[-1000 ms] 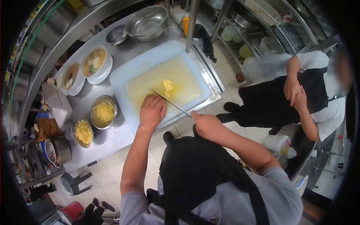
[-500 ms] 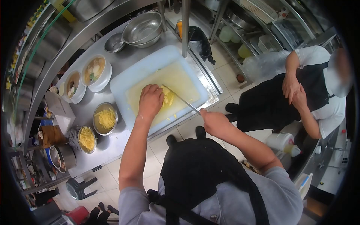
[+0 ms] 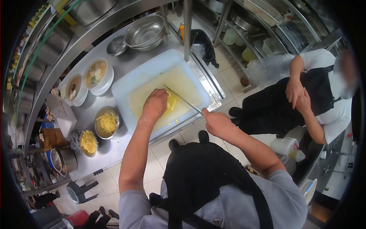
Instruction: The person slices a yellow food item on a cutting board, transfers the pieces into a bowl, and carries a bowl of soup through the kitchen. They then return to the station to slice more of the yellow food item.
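Observation:
My right hand (image 3: 218, 123) is wrapped round the handle of a long kitchen knife (image 3: 183, 99). Its blade slants over the white cutting board (image 3: 122, 86), just right of the yellow food. My left hand (image 3: 155, 103) has its fingers curled down on the sliced yellow food (image 3: 171, 104), which looks like potato; part of it is hidden under the fingers. A few cut strips (image 3: 173, 122) lie at the board's near side. Left of the board, a metal bowl (image 3: 117, 131) and a smaller container (image 3: 96, 152) hold yellow strips.
Two white bowls of soup, one nearer (image 3: 108, 79) and one farther left (image 3: 83, 97), stand on the steel counter (image 3: 108, 162). Metal bowls (image 3: 144, 31) sit at the back. A metal post (image 3: 187, 32) rises by the board's far corner. Another person (image 3: 274, 101) stands at the right.
The knife's tip has moved slightly up and left, away from the yellow food, and more slices show beside the blade. My left hand has shifted slightly right and down in view.

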Demonstrator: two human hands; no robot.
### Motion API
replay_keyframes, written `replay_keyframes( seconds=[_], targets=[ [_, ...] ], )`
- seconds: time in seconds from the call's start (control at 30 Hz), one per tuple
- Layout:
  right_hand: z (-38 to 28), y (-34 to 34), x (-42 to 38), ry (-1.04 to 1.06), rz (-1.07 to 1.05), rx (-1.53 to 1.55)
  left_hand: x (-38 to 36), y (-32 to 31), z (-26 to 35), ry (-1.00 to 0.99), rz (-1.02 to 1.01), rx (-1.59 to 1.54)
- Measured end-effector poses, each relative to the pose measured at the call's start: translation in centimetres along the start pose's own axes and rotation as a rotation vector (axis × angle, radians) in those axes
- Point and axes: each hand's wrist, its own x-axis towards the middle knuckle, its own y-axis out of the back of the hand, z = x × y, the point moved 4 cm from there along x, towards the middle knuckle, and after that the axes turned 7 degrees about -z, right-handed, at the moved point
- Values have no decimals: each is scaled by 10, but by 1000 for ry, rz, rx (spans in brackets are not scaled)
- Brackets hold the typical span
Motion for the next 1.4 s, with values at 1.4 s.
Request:
replay_keyframes(
  seconds=[1.4],
  targets=[
    [-8, 17, 20, 57, -44, -107, -11, -5, 10, 33, 84, 71]
  ],
)
